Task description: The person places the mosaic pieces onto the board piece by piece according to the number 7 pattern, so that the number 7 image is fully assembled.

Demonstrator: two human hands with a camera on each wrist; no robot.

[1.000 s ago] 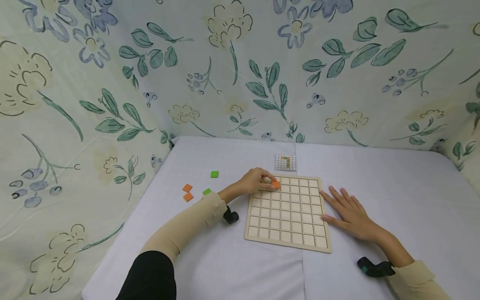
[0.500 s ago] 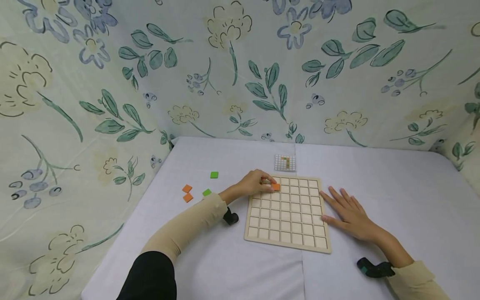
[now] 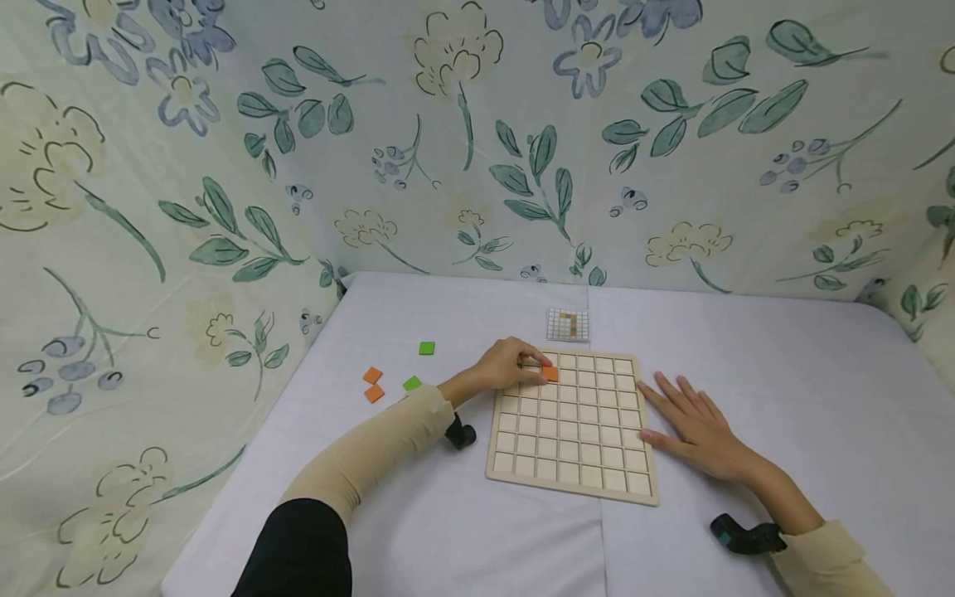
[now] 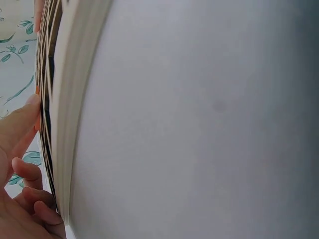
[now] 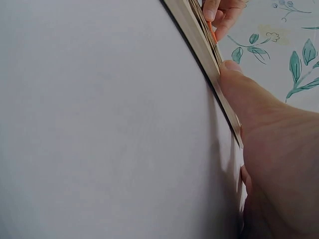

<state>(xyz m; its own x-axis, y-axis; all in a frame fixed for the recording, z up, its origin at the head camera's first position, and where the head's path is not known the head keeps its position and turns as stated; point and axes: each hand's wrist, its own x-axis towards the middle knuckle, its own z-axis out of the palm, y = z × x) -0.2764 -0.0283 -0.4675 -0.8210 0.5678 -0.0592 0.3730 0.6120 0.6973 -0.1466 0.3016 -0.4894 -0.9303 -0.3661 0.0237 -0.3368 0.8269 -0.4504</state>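
Note:
My left hand (image 3: 509, 365) pinches a square orange tile (image 3: 550, 374) between thumb and index finger, over the far left part of a wooden grid board (image 3: 570, 489). In the left wrist view the orange tile (image 4: 37, 123) shows as a thin strip behind the thumb, level with the board's cells. The other fingers of that hand curl beside the board's edge. With fingers spread, my right hand (image 3: 697, 427) lies flat on the table at the board's right edge. Its thumb (image 5: 239, 84) touches the frame in the right wrist view.
Left of the board lie two loose orange tiles (image 3: 374, 393) and two green tiles (image 3: 427, 348), one partly behind the left sleeve. A small card (image 3: 568, 324) with a coloured grid pattern stands beyond the board's far edge. White cloth (image 3: 462, 531) covers the table; floral fabric hangs behind.
The left hand has brought the orange tile slightly nearer, from the far row's edge down to the cell below. The right hand has stayed in place.

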